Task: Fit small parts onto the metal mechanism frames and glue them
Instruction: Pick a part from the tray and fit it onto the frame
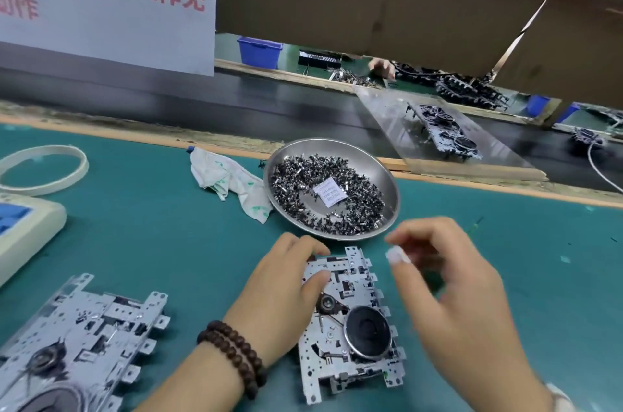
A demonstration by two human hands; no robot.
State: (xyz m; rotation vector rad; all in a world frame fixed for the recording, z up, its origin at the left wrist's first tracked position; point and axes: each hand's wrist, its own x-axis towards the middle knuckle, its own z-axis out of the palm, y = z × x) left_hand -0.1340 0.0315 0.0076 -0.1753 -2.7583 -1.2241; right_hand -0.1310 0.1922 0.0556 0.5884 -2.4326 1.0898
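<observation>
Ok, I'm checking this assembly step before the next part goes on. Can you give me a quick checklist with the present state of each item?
1. Frame lies flat on the mat: ok.
2. Left hand steadies the frame, thumb and fingers resting on its top left corner: ok.
3. Right hand carries a part: cannot tell; it is blurred, fingers curled, something white at the fingertips.
4. Dish of small parts within reach, just beyond the frame: ok.
5. Glue at hand: cannot tell; no applicator is plainly visible.
6. Next frame waits at the left: ok.
</observation>
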